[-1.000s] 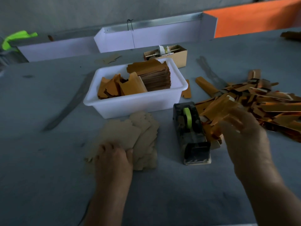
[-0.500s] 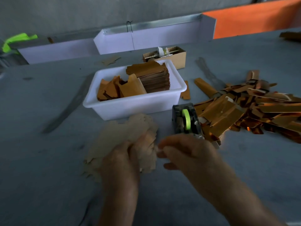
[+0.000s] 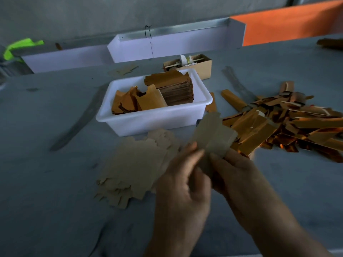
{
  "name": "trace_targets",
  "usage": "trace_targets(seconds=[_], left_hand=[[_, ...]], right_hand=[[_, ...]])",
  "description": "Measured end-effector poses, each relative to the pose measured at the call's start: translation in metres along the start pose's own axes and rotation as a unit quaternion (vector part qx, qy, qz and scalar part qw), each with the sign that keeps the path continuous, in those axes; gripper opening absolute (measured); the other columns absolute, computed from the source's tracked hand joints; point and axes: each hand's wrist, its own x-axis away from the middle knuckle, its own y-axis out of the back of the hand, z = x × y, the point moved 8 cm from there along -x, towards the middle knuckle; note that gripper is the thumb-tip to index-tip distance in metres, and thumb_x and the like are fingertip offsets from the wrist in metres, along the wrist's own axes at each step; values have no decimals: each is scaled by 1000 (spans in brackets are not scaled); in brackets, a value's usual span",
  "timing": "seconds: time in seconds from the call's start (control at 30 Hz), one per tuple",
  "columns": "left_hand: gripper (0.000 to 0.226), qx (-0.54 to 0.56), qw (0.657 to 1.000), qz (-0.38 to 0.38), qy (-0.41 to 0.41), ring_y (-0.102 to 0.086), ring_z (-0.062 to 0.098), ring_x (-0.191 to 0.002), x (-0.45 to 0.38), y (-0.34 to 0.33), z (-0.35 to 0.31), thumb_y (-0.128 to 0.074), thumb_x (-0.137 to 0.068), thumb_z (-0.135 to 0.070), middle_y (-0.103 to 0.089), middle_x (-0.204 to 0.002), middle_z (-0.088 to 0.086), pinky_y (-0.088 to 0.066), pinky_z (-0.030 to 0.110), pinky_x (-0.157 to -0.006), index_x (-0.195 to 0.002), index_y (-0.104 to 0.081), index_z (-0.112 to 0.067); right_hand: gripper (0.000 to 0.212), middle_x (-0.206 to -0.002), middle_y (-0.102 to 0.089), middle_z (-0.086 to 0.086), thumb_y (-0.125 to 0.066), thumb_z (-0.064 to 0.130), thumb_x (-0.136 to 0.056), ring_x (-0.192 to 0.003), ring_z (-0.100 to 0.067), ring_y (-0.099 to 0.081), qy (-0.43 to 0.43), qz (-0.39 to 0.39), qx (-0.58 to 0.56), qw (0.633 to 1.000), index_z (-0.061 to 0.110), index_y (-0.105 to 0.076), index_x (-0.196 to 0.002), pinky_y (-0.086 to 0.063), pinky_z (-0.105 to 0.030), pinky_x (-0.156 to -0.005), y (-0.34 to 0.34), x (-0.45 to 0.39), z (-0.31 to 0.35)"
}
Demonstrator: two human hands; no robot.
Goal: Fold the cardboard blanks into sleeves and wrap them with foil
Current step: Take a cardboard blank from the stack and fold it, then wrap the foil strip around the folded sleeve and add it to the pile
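The left hand and the right hand both pinch one cardboard blank at its near end, lifted above the table. The blank is pale brown, flat, notched at its far edge, right of the stack of blanks.

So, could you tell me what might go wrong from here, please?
Both hands, left and right, pinch only the blank's lower end, so it could slip or crease off its fold lines. The raised blank hides the tape dispenser, so a blind reach may knock it. The loose stack of blanks beside the left wrist could scatter if brushed.
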Motion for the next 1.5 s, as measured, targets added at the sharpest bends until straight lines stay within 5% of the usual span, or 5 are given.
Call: trace_targets(seconds=[0.23, 0.67, 0.97, 1.33, 1.5], left_hand=[[19, 244, 937, 47, 246, -72, 10, -81, -10, 8, 40, -79, -74, -29, -75, -87, -8, -54, 22, -65, -91, -72, -26], [30, 186, 962, 45, 196, -71, 8, -75, -8, 1, 35, -73, -63, -32, -75, -81, -8, -53, 23, -61, -92, -71, -29], [19, 202, 956, 56, 207, -65, 24, -59, -1, -5, 26, -71, -69, -34, -70, -68, 7, -54, 38, -52, -78, -70, -18], [18, 229, 939, 156, 201, -65, 8, -66, 1, -10, 23, -57, -92, -21, -70, -71, 0, -47, 14, -56, -83, -73, -21], [16, 267, 917, 187, 229, -55, 1, -53, 4, -12, 20, -61, -86, -26, -63, -60, -3, -40, 12, -48, -78, -75, -25]], right_hand=[[18, -101, -69, -7, -55, 17, -88, -91, -22, -68, -20, 57, 91, 994, 15, -65, -103, -58, -40, -76, 10, 0, -1], [30, -72, -61, 1, -44, 52, -71, -65, -12, -59, 159, -1, 432, 888, 27, -55, -83, -53, -34, -57, 4, 16, 37], [42, -63, -64, -3, -42, 57, -72, -52, -13, -64, 169, 11, 270, 948, 18, -55, -80, -54, -26, -50, -5, 18, 34], [7, -72, -71, -3, -54, 19, -88, -65, -12, -70, 110, 65, 274, 953, 19, -61, -88, -59, -28, -61, -4, 11, 23], [30, -68, -63, 4, -58, 54, -63, -65, 4, -61, 168, -72, 309, 933, 31, -55, -83, -44, -8, -46, 17, 14, 47]])
